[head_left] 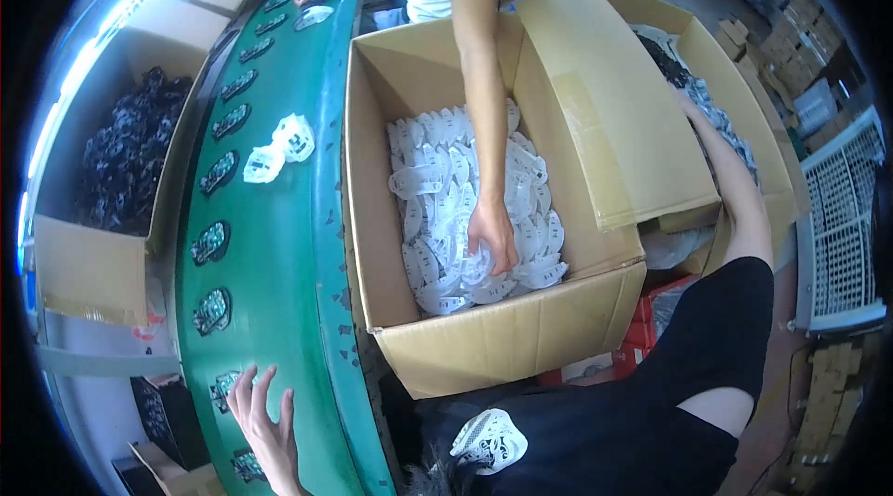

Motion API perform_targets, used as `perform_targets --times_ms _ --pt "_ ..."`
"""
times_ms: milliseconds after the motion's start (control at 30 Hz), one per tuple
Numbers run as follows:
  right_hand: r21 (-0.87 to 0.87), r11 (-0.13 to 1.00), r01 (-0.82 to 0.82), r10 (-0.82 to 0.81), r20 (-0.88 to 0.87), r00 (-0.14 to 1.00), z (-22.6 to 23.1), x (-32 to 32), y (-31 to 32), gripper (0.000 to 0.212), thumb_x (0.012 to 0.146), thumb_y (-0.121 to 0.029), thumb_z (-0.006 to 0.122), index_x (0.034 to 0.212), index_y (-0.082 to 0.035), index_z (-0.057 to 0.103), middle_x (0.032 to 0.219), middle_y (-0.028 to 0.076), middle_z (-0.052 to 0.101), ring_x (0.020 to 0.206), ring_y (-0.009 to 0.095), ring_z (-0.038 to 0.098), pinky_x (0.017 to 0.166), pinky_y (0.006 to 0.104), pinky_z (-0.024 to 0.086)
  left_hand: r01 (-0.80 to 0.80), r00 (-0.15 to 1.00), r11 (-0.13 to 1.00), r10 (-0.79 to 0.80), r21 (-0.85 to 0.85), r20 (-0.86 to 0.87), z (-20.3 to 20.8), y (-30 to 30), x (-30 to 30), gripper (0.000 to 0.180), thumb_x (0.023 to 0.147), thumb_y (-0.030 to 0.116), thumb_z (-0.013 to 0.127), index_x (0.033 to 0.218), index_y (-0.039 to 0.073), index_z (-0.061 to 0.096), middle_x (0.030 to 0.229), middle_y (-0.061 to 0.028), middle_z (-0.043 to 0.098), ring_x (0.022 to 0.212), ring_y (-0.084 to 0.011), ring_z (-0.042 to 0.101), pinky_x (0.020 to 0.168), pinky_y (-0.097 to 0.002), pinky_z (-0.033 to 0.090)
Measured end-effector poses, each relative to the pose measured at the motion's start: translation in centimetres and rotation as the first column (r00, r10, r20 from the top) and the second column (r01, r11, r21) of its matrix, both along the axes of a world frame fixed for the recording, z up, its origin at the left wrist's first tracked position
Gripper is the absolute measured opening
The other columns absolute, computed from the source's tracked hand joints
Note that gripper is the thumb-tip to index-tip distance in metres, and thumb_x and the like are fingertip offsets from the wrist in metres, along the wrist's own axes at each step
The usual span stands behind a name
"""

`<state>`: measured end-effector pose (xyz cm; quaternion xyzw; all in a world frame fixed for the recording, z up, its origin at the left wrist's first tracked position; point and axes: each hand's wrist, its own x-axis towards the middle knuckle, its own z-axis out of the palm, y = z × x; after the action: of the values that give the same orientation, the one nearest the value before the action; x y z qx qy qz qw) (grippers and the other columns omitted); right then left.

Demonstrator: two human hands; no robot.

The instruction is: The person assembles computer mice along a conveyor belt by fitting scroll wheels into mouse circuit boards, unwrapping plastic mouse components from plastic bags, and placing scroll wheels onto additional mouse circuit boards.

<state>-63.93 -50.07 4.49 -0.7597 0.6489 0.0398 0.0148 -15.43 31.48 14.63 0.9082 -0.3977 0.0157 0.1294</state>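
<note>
My left hand (263,417) hovers at the near end of the green conveyor belt (279,245), fingers spread and holding nothing that shows. Close beside its fingertips lies a small black part with a green face (223,389), one of several lined up along the belt. Off to the right, my right arm (735,170) reaches into a cardboard box of black and grey pieces (716,114). The fingers of my right hand (686,105) are hidden behind the box flap and among those pieces.
A co-worker's hand (493,234) reaches into a big cardboard box (502,347) of white plastic pieces (433,170). White translucent pieces (279,150) lie on the belt. Left stands a box of black parts (130,152); a raised flap (614,124) divides the boxes. Further right is a white grille (842,217).
</note>
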Motion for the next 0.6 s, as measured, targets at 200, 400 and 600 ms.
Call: perform_targets --times_ms 200,400,600 --pt "-0.002 1.000 0.024 -0.024 0.161 0.987 1.8 2.5 2.6 0.073 0.073 -0.045 0.077 0.122 0.007 0.063 0.127 0.028 0.064 0.120 0.039 0.063 0.099 0.0452 0.051 0.006 1.000 0.999 -0.007 -0.034 -0.018 0.6 -0.4 -1.4 0.040 0.085 0.007 0.074 0.124 0.008 0.065 0.128 -0.0136 0.059 0.122 -0.0344 0.051 0.105 -0.0466 0.041" --pt "-0.002 0.993 0.114 -0.100 0.476 0.874 8.4 -1.6 3.2 0.044 0.065 -0.026 0.075 0.097 0.003 0.070 0.098 0.016 0.071 0.080 0.026 0.069 0.069 0.0368 0.056 0.024 1.000 0.998 -0.024 -0.058 0.007 0.9 1.0 -0.5 0.034 0.091 0.014 0.070 0.123 0.005 0.066 0.127 -0.0156 0.061 0.122 -0.0330 0.053 0.106 -0.0446 0.042" --pt "0.029 0.997 0.078 -0.036 0.995 0.096 13.1 -3.9 6.8 0.024 0.079 -0.019 0.075 0.099 -0.009 0.068 0.090 0.006 0.068 0.074 0.015 0.065 0.054 0.0277 0.054 0.009 0.998 0.994 -0.016 -0.109 -0.063 1.9 2.3 -0.8 0.034 0.091 0.012 0.069 0.124 0.005 0.065 0.128 -0.0151 0.061 0.121 -0.0327 0.054 0.105 -0.0428 0.043"
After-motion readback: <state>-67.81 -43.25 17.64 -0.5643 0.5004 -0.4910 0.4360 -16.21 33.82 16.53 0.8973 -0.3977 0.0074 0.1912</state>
